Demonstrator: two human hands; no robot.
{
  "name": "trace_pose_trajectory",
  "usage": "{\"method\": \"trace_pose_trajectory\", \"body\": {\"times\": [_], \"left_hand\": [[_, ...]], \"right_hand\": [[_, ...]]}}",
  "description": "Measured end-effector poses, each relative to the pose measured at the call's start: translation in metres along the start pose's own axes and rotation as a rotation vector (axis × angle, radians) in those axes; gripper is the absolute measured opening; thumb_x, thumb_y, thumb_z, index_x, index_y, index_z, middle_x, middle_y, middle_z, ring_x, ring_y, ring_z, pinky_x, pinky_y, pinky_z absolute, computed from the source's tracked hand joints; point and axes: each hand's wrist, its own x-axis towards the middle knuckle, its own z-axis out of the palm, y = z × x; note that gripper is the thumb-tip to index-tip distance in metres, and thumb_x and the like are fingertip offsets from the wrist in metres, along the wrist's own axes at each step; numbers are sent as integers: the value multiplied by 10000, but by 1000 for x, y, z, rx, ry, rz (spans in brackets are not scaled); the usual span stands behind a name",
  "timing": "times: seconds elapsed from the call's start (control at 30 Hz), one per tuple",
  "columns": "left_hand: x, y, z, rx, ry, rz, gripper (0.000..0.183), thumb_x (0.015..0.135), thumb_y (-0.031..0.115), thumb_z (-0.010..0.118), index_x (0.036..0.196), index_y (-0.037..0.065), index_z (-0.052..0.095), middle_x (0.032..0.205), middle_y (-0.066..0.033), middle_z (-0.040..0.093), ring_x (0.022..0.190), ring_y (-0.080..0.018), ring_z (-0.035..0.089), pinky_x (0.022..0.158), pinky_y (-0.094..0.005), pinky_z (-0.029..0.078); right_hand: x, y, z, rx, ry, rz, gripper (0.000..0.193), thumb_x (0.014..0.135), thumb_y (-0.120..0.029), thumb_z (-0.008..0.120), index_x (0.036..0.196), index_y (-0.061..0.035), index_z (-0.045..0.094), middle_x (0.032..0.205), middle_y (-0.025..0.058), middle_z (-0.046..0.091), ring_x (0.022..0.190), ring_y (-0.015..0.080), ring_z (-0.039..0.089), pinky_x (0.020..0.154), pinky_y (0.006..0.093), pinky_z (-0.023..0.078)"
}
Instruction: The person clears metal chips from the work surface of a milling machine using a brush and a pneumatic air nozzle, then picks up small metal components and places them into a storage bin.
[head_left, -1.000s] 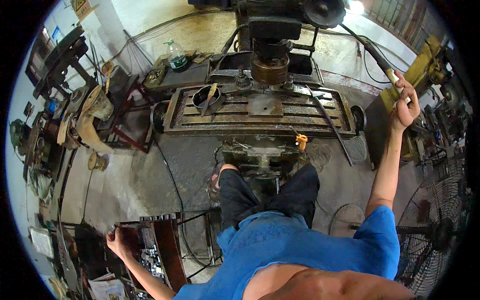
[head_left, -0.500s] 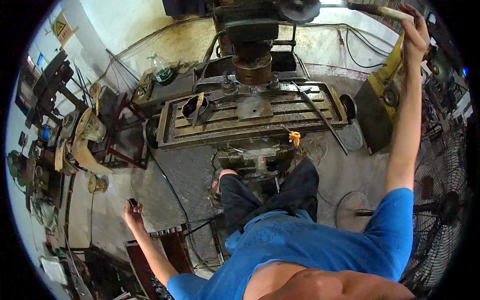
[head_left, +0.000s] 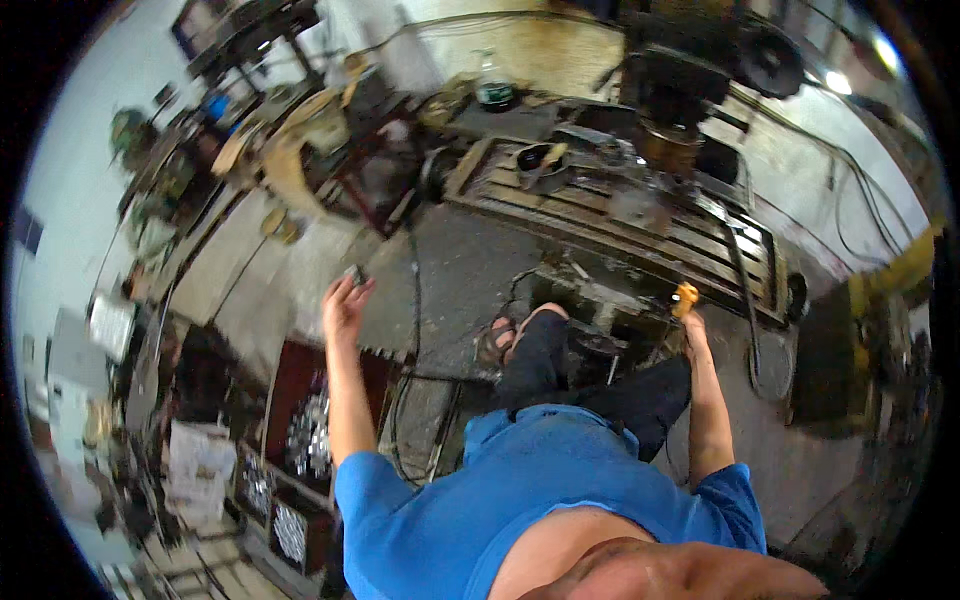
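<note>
My left hand (head_left: 342, 312) is out over the floor to the left, its fingers closed round a small dark metal block (head_left: 357, 274). My right hand (head_left: 694, 332) has come down at the front of the milling machine table (head_left: 600, 228). It is right beside an orange-yellow knob or wrapped handle (head_left: 685, 298); its fingers are blurred and partly hidden, so whether it grips the handle does not show. On the slotted table sits a dark pan (head_left: 540, 172) with a brush-like tool in it. The dark machine head (head_left: 672, 95) stands over the table.
Drawers and boxes (head_left: 290, 535) of small shiny metal parts stand at my lower left. A bottle with green liquid (head_left: 494, 90) is on the bench behind. A dark bar (head_left: 746, 285) leans off the table's right end. Cables (head_left: 415, 290) run across the floor.
My right hand has dropped from the raised lever at upper right to the orange-yellow handle. My left hand still holds the metal block. The view has swung left, showing the parts boxes.
</note>
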Motion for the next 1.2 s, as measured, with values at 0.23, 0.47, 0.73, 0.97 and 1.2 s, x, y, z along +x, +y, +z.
{"method": "trace_pose_trajectory", "body": {"times": [0.23, 0.47, 0.73, 0.97, 1.2], "left_hand": [[-38, -31, 13, -189, 95, -15, 181, 799, 160, 602, 889, 26, 519, 792, -149, 597, 682, -296, 585, 723, -419, 484], [-27, -70, 17, -135, 135, -150, 183, 816, 211, 585, 865, 42, 536, 757, -131, 598, 627, -257, 580, 652, -404, 482], [-29, -124, 35, -77, 140, -235, 190, 806, 153, 531, 888, -13, 491, 811, -150, 557, 739, -324, 589, 700, -457, 503], [-29, -135, 17, -92, 181, -262, 230, 814, 162, 518, 906, -49, 501, 847, -181, 578, 682, -320, 600, 660, -437, 537], [-28, -145, 12, -78, 195, -484, 297, 779, 329, 618, 926, 94, 513, 739, -86, 561, 514, -211, 532, 505, -319, 445]], "right_hand": [[-63, -64, 56, 0, 23, -295, 307, 668, -53, 519, 968, 4, 543, 702, 31, 503, 471, 98, 457, 409, 218, 382], [-108, -176, 110, -276, -497, -642, 558, 607, -144, 609, 1144, -40, 499, 825, 20, 560, 624, 136, 526, 541, 253, 425], [-190, -180, 285, -1256, -775, -753, 284, 541, -260, 571, 680, -16, 611, 659, 205, 599, 648, 356, 608, 616, 419, 496], [-198, -175, 298, -1240, -849, -562, 318, 527, -266, 568, 687, -1, 640, 732, 225, 612, 713, 351, 618, 663, 394, 506], [-187, -197, 240, -1199, -902, -433, 331, 524, -281, 586, 697, -3, 641, 690, 217, 603, 683, 354, 608, 637, 392, 495]]}}
